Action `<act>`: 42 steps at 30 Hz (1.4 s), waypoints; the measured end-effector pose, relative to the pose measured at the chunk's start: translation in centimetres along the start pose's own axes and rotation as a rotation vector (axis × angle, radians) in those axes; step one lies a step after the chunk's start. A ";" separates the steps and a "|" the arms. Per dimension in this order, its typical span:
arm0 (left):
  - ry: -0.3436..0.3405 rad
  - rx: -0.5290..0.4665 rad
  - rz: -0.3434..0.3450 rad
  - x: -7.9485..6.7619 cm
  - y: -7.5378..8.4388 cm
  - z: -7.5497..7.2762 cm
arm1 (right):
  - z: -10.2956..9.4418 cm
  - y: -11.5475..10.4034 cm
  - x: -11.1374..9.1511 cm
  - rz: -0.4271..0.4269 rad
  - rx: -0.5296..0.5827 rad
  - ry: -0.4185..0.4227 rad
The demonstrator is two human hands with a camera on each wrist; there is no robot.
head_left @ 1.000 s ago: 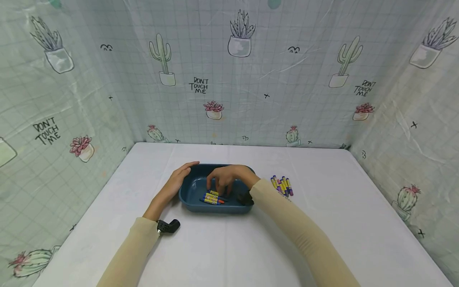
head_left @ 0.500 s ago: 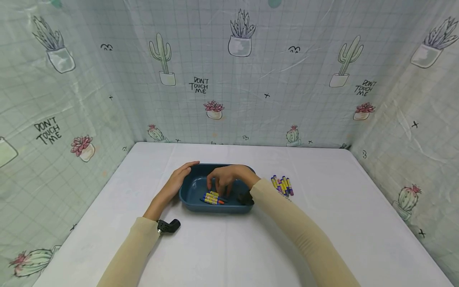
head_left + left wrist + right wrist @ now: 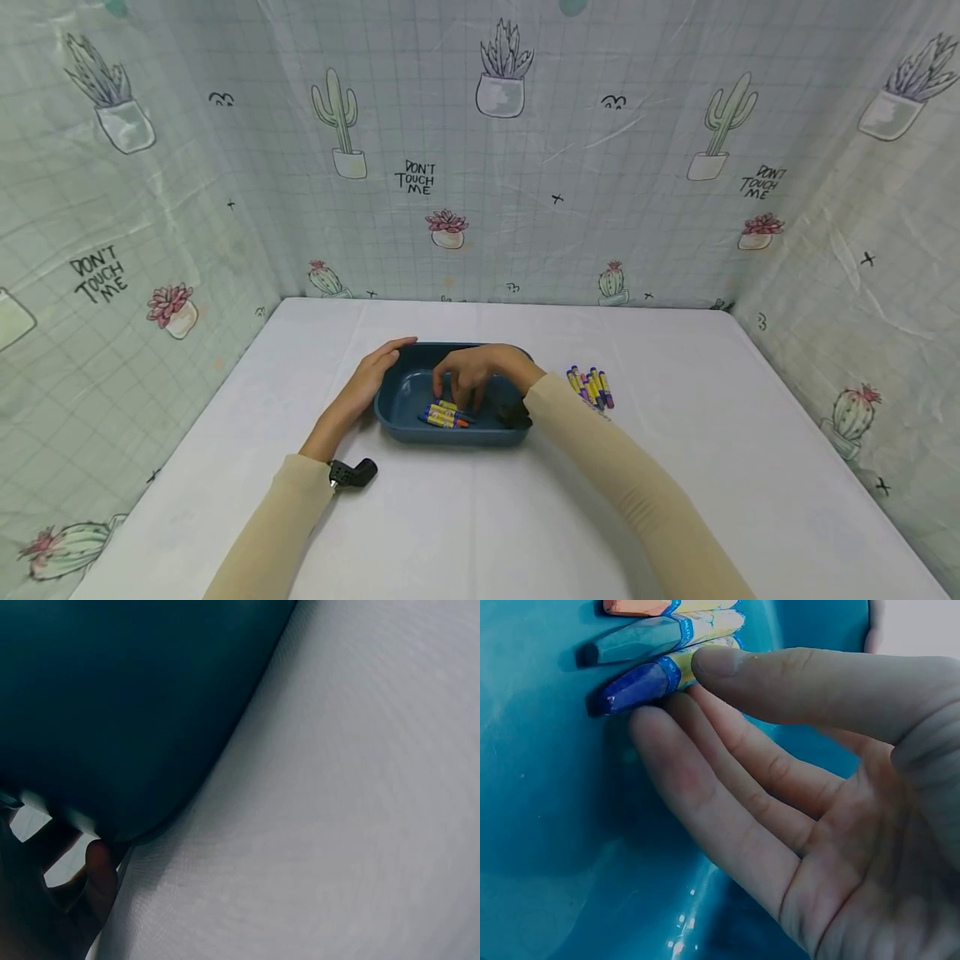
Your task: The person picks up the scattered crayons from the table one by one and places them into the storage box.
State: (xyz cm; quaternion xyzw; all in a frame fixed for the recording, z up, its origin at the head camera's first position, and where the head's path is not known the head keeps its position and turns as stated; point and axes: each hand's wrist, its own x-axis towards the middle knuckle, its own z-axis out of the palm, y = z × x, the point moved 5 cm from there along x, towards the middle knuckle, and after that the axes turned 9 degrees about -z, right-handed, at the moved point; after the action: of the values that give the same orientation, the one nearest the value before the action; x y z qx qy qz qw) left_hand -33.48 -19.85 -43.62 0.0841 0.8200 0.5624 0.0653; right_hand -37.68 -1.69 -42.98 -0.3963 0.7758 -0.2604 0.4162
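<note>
A dark blue plastic bin [image 3: 457, 437] stands on the white table. My left hand [image 3: 367, 377] rests against the bin's left end, its fingers reaching along the rim toward the far corner. The left wrist view has some of those fingers [image 3: 101, 862] against the bin's outer wall. Inside the bin is my right hand [image 3: 472, 369], bent down at a row of crayons. Up close, its thumb and fingers pinch a dark blue crayon [image 3: 637, 686] in a yellow wrapper. Beside that lie a teal crayon [image 3: 637, 641] and an orange crayon [image 3: 637, 606], side by side on the bin floor.
Several more crayons [image 3: 592, 388] with yellow wrappers lie in a loose group on the table [image 3: 675, 467], right of the bin. A patterned cloth [image 3: 555, 242] with cactus drawings rises behind and on both sides of the table.
</note>
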 end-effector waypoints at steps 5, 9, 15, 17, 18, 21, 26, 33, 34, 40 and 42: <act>-0.003 0.007 0.000 0.0 0.0 0.0 | -0.3 0.0 -0.5 0.017 0.006 0.034; 0.004 0.014 -0.004 0.8 -1.1 0.0 | -0.7 0.1 -1.1 0.013 -0.014 0.064; 0.024 0.011 0.003 2.0 -3.1 0.0 | -1.4 0.2 -2.5 0.001 -0.025 0.101; 0.028 0.010 0.008 2.1 -3.2 0.0 | -1.8 0.3 -3.3 0.002 -0.020 0.115; 0.031 0.012 0.010 2.2 -3.2 0.0 | -2.0 0.3 -3.6 -0.001 -0.021 0.124; 0.039 0.024 0.019 2.2 -3.1 0.0 | -2.7 0.4 -4.9 -0.008 -0.031 0.147; 0.046 0.036 0.021 2.2 -3.1 -0.1 | -3.6 0.9 -7.1 -0.028 -0.054 0.176; 0.044 0.030 0.009 2.1 -3.3 -0.1 | -4.4 2.1 -10.1 -0.050 -0.101 0.274; 0.046 0.029 0.011 2.1 -3.3 -0.1 | -4.6 2.2 -10.5 -0.056 -0.103 0.291; 0.048 0.032 0.022 2.3 -3.4 -0.1 | -4.9 2.7 -13.4 -0.075 -0.059 0.399; 0.047 0.035 0.019 2.4 -3.5 0.0 | -5.0 3.1 -14.5 -0.075 -0.035 0.435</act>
State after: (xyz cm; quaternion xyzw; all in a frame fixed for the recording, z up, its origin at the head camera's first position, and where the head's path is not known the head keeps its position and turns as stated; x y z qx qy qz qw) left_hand -36.03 -20.62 -46.89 0.0798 0.8300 0.5506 0.0391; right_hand -38.22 12.44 -36.29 -0.3667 0.8364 -0.3415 0.2220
